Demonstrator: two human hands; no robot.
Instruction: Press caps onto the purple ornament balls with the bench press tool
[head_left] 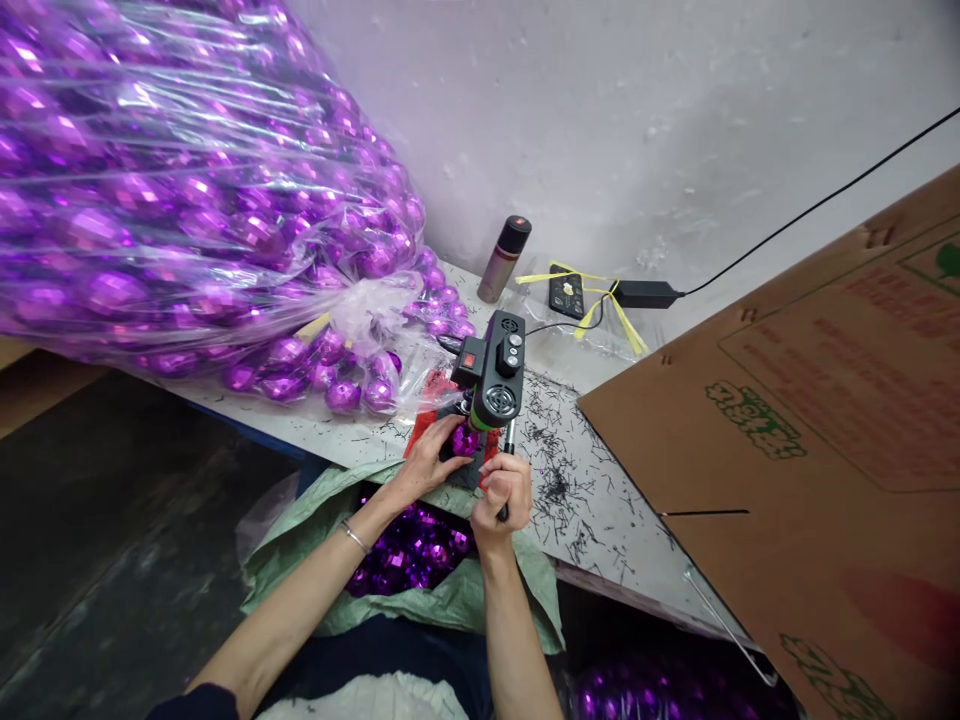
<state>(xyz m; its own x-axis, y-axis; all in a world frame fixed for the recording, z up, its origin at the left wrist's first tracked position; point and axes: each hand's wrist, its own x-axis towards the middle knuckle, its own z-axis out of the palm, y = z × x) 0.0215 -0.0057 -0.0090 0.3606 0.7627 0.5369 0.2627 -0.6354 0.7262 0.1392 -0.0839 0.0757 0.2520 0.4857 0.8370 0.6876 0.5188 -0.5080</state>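
My left hand point(427, 460) pinches a shiny purple faceted ball point(465, 440) under the head of a small black bench machine point(501, 370) with a red switch. Wrapped round the machine's lever handle point(504, 512) is my right hand point(504, 490), fingers closed. The machine stands near the table's front edge, with red material point(429, 400) about its base. Whether the ball touches the machine's tip is hidden. Just below my hands, a pale green sack point(300, 540) hangs open with many purple balls point(416, 550) inside.
A large clear bag of purple balls point(187, 210) fills the left. Behind the machine are a dark bottle point(504, 260), a phone-like black object point(565, 291) and a power adapter point(646, 293). Black scraps point(562, 470) litter the table. A cardboard box point(810, 420) stands right.
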